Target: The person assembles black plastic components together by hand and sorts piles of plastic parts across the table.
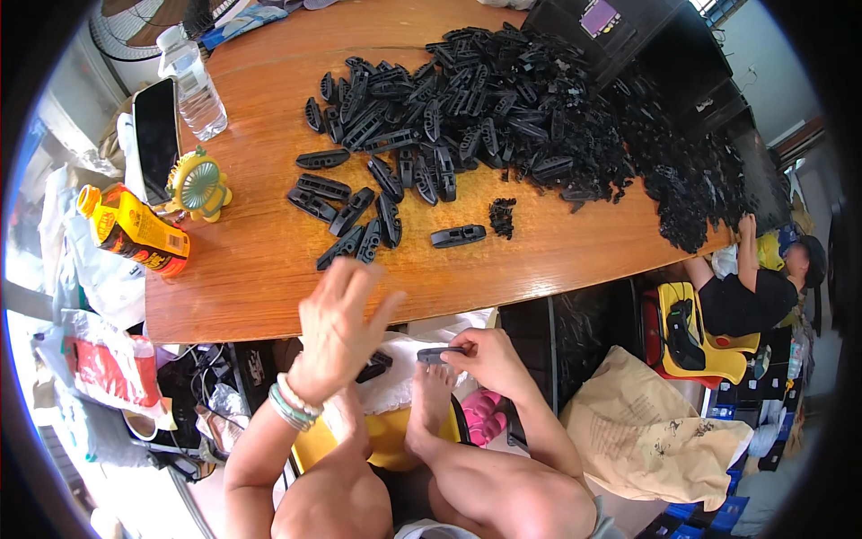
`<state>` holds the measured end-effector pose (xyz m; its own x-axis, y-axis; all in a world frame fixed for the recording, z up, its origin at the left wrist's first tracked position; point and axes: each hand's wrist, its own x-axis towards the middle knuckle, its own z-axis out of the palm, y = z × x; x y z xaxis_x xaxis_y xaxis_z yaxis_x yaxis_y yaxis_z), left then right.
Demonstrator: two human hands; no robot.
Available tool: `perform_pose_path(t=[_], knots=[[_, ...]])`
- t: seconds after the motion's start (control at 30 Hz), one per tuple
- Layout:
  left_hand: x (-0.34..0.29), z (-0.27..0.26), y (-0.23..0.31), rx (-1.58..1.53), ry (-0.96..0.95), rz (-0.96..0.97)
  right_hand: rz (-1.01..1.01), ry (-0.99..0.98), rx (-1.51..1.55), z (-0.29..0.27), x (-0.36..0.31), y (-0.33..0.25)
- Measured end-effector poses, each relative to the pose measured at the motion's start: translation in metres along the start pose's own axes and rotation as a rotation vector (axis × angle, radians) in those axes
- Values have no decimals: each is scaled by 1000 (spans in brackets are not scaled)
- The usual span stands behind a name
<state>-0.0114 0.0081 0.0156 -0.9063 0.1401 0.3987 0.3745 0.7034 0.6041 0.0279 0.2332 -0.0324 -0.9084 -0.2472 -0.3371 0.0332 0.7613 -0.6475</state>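
Note:
My right hand pinches one end of a long black plastic part, held just above my foot and below the table's near edge. Over that edge my left hand is raised, slightly blurred, with thumb and fingers apart and nothing visible in it. Closest to its fingertips are several similar black slotted plastic parts lying loosely on the wooden table. A single black part lies to their right, beside a small cluster of tiny black pieces.
A large heap of black parts covers the table's far middle and right, near black bins. At left stand a water bottle, phone, small fan and orange-yellow bottle. Another person sits at far right.

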Motion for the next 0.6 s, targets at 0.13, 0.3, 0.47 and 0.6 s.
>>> perform_pose_path(t=[0.13, 0.3, 0.47, 0.6], knots=[[14, 10, -24, 256, -14, 26, -20, 128, 625, 5, 4, -16], [12, 12, -29, 211, 62, 31, -277, 793, 273, -60, 74, -5], [5, 1, -18, -260, 143, -147, -384, 724, -162, -113, 127, 16], [6, -2, -14, -726, 37, -529, -406, 689, -273, -120, 138, 23]])
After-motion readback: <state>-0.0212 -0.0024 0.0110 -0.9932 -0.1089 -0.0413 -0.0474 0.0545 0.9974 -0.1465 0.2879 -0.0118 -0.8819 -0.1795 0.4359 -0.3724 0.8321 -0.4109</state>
